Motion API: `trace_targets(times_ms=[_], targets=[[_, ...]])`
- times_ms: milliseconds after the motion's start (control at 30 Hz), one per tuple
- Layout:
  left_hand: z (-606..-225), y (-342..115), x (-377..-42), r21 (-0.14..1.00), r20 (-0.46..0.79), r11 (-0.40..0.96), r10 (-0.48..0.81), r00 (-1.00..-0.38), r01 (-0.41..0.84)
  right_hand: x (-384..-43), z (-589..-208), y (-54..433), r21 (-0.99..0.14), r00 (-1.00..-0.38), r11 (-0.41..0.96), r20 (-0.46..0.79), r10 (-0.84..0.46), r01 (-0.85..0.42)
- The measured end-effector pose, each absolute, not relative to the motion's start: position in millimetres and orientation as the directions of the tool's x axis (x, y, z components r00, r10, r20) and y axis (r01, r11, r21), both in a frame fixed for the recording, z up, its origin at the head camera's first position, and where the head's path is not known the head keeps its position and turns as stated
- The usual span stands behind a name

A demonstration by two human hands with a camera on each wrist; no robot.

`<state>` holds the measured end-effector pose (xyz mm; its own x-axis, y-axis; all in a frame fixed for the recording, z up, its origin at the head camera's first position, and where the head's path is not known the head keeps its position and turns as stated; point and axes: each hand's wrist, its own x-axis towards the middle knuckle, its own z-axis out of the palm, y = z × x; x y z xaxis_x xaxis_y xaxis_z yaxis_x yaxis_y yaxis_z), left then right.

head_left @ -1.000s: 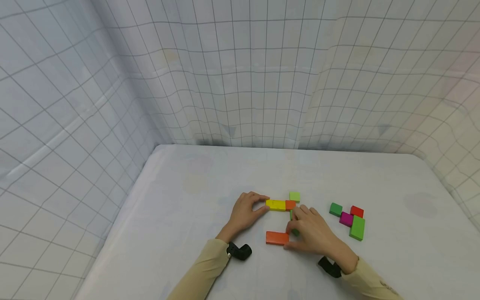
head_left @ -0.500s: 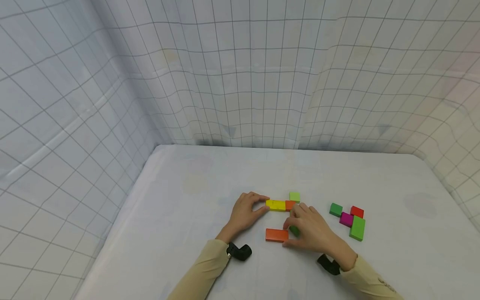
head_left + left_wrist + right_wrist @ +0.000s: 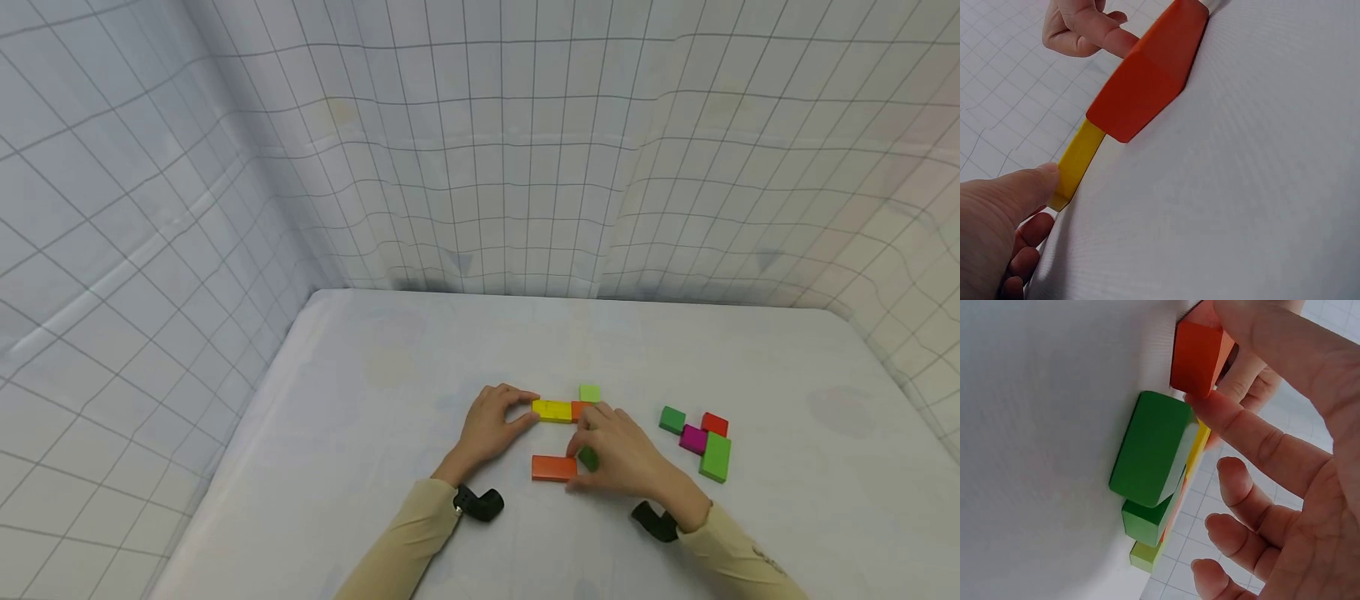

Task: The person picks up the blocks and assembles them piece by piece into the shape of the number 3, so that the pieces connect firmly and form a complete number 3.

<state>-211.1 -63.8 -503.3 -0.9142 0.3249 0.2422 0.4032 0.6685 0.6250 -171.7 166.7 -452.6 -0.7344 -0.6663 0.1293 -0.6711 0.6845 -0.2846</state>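
Note:
My left hand [image 3: 489,423] pinches the left end of a yellow block [image 3: 552,411] between thumb and fingers. A small orange block [image 3: 578,412] adjoins the yellow one's right end, and a light green block [image 3: 589,392] sits behind it. Nearer me lies a longer red-orange block [image 3: 553,468], its right end held between the thumb and index finger of my right hand [image 3: 618,450]. That hand's other fingers hover loosely curled. Beneath it a dark green block [image 3: 588,458] is partly hidden; the right wrist view shows this block [image 3: 1150,450] beside another green block [image 3: 1143,522].
Right of my right hand lies a loose group: a green block [image 3: 672,419], a magenta block [image 3: 693,438], a red block [image 3: 715,423] and a longer bright green block [image 3: 716,457]. The white table [image 3: 420,350] ends at a grid-patterned curtain [image 3: 495,167].
The red-orange block has slid slightly away from me, towards the yellow block, with my right hand moving along with it. My left hand has stayed in place.

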Motion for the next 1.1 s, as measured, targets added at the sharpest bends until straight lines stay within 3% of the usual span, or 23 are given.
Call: trace_targets(times_ms=[1100], targets=[[-503.9, -63.9, -211.6, 0.617, 0.243, 0.676, 0.323, -0.915, 0.402, -173.1, -454.5, 172.4, -0.328, -0.755, 0.691, 0.126, -0.644, -0.644]])
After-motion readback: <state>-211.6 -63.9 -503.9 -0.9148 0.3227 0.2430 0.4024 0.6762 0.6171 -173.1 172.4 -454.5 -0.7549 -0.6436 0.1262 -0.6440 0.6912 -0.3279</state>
